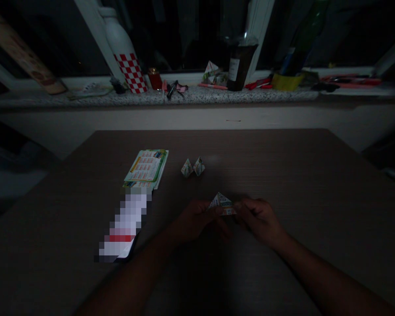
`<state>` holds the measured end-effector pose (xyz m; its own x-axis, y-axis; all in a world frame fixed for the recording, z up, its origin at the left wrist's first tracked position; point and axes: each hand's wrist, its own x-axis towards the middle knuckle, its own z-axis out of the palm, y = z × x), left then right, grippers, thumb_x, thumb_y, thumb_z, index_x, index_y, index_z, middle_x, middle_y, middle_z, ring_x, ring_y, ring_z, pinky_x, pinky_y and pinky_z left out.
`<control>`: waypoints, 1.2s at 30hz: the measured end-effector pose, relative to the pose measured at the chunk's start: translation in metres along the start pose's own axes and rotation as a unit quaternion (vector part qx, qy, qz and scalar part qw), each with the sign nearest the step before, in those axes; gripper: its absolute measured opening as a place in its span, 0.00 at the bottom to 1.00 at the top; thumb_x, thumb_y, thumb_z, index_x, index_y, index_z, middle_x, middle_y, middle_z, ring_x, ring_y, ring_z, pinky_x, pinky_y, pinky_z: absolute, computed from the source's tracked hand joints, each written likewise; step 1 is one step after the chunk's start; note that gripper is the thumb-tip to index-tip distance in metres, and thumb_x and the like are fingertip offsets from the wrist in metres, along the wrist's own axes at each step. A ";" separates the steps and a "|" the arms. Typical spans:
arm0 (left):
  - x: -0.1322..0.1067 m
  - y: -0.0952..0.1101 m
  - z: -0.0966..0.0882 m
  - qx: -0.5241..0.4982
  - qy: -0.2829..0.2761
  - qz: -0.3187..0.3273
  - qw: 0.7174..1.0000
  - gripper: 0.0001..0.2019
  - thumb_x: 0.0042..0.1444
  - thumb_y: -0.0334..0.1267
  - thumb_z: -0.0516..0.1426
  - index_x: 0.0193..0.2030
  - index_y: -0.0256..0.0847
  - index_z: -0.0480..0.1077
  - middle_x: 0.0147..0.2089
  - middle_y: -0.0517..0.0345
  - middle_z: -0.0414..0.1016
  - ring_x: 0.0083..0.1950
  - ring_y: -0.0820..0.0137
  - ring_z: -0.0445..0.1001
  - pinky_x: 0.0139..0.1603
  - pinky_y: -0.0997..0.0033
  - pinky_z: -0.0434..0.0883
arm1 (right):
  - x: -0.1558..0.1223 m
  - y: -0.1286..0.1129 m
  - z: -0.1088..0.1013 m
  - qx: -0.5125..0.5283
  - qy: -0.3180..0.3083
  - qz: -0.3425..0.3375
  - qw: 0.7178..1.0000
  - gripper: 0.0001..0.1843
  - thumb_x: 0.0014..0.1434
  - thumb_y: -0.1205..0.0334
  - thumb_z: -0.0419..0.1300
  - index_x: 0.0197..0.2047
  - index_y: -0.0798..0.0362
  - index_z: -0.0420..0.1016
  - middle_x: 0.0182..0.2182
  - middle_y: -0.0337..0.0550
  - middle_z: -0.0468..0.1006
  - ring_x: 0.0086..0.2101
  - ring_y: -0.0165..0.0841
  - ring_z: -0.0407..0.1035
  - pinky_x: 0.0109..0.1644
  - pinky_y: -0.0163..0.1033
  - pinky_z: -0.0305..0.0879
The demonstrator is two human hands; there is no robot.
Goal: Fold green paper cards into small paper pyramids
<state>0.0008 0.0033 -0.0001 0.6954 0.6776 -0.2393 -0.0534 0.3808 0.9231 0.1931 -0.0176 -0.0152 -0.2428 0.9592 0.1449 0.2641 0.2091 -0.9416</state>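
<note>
Left hand (195,218) and right hand (259,218) pinch opposite sides of a folded printed paper (221,203). Beyond the hands, two small paper shapes (186,168) sit on the bench (266,162); left of the hands lie a card stack (147,166) and a phone (127,223).

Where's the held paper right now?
Head view, slightly right of centre: the held paper is between the left hand and right hand, nearer the wearer than the two small folded pieces.

The table (322,197) has lots of room right of the hands (262,219). On the left, the phone (127,224) and cards (146,166) are in the way. Two folded papers (186,168) stand ahead, with a small gap beside the cards.
</note>
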 end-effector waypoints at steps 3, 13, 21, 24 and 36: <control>0.000 0.000 0.001 -0.019 -0.003 -0.010 1.000 0.18 0.57 0.48 0.54 0.31 0.33 0.74 0.25 0.54 0.79 0.27 0.69 0.77 0.32 0.72 0.71 | 0.000 0.000 0.000 -0.015 0.010 -0.012 1.000 0.25 0.64 0.52 0.49 0.18 0.54 0.61 0.13 0.34 0.60 0.15 0.24 0.55 0.19 0.31 0.50; 0.002 -0.003 0.001 -0.057 0.001 -0.021 0.998 0.17 0.55 0.49 0.56 0.33 0.33 0.72 0.25 0.53 0.79 0.25 0.68 0.77 0.30 0.71 0.71 | 0.000 0.003 0.003 0.056 0.003 0.040 0.998 0.29 0.63 0.49 0.51 0.14 0.54 0.62 0.09 0.34 0.61 0.13 0.23 0.53 0.17 0.31 0.48; 0.003 -0.009 -0.001 -0.089 -0.011 -0.027 0.996 0.17 0.56 0.49 0.56 0.34 0.32 0.71 0.25 0.52 0.79 0.25 0.67 0.77 0.28 0.71 0.71 | -0.003 0.004 0.005 0.121 0.009 0.055 0.991 0.29 0.61 0.49 0.54 0.12 0.55 0.63 0.08 0.34 0.61 0.12 0.23 0.54 0.16 0.30 0.48; 0.003 -0.010 -0.001 -0.097 -0.012 -0.031 0.995 0.18 0.55 0.49 0.56 0.34 0.32 0.71 0.25 0.51 0.79 0.25 0.67 0.77 0.29 0.71 0.72 | -0.001 0.003 0.005 0.141 0.003 0.059 0.988 0.30 0.61 0.48 0.54 0.13 0.55 0.63 0.08 0.34 0.62 0.12 0.23 0.55 0.16 0.30 0.49; 0.005 0.000 -0.007 -0.085 0.087 -0.019 0.992 0.17 0.55 0.47 0.57 0.36 0.31 0.70 0.24 0.52 0.78 0.24 0.69 0.76 0.28 0.72 0.71 | 0.003 0.002 -0.012 -0.048 0.116 -0.033 0.992 0.11 0.59 0.55 0.58 0.37 0.54 0.75 0.25 0.41 0.76 0.26 0.31 0.70 0.30 0.34 0.66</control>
<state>-0.0004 0.0112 -0.0037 0.5663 0.7531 -0.3350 -0.1595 0.4988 0.8519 0.2044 -0.0122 -0.0127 -0.0445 0.9584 0.2819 0.3453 0.2795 -0.8959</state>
